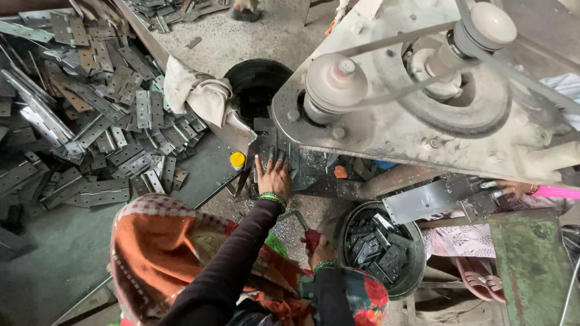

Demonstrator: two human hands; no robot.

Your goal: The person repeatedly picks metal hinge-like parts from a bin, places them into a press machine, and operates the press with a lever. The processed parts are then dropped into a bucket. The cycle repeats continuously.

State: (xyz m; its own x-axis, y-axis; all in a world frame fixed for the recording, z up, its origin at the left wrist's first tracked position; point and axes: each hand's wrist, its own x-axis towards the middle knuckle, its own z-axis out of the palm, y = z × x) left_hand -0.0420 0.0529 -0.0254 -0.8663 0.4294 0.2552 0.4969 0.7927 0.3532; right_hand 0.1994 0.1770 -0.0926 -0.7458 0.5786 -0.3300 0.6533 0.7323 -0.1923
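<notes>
Pressing left hand (275,176) flat on metal plate (302,166), fingers (270,158) spread apart; right hand (320,249) clamped on red rag (312,238)

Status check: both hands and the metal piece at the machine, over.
Left hand flat on metal piece under machine. Right hand grips a red-handled tool beside bucket of hinges. Nothing blocking.

There is one view only, from the camera on my head, looking steeply down over my own arms. It sits close above the grey machine (423,90), which fills the upper right. The floor with its heap of metal hinges (90,121) spreads to the left, and the round tub (380,247) lies below.
</notes>
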